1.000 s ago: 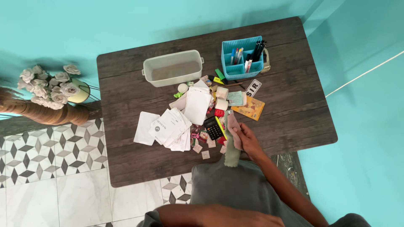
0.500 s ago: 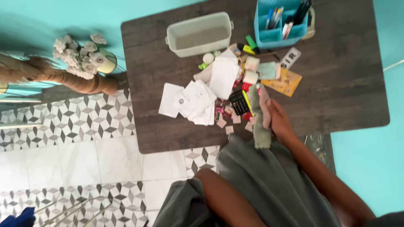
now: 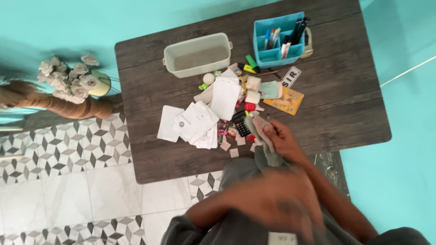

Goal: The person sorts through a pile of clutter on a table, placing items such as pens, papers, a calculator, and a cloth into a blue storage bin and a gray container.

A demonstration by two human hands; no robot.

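Grey cloth (image 3: 267, 144) lies lengthwise from the table (image 3: 345, 90) edge toward the body, pinched at its far end by the right hand (image 3: 281, 138), while the blurred left hand (image 3: 272, 204), grip unreadable, hovers nearer the body.

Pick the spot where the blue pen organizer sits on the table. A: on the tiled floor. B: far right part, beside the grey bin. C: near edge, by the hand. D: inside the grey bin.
B: the blue pen organizer stands at the table's far right part, just right of the grey bin.
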